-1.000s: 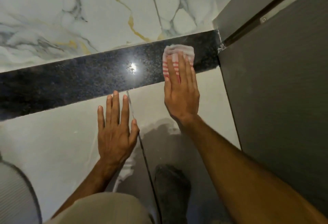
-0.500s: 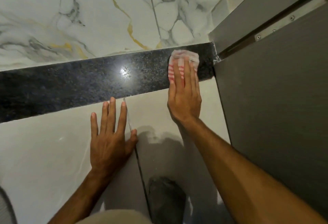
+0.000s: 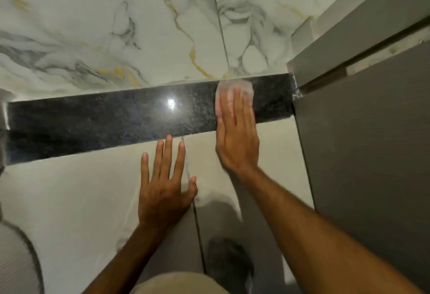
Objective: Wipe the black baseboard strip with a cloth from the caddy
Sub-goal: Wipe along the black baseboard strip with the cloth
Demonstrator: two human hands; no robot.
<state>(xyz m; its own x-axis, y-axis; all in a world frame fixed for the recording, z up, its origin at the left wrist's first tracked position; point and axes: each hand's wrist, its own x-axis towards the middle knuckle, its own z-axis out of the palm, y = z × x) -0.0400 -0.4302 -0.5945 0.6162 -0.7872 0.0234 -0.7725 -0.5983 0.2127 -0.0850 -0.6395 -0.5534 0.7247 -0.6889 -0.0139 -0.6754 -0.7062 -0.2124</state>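
Both forearms are bare, with no sleeves, watch or rings in view. The left hand (image 3: 162, 191) and right hand (image 3: 236, 140) wear no gloves. A beige garment (image 3: 176, 283) covers the knee at the near edge, and a dark grey shoe (image 3: 229, 268) sits just right of it.

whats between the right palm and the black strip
In the head view, a thin white cloth with red stripes lies pressed between the flat right hand and the speckled black stone baseboard strip.

At twelve o'clock we see white wall tile (image 3: 116, 26) veined grey and gold; below it a speckled black baseboard strip (image 3: 104, 119); at one o'clock a pink-and-white cloth (image 3: 235, 86); plain beige floor (image 3: 69, 189).
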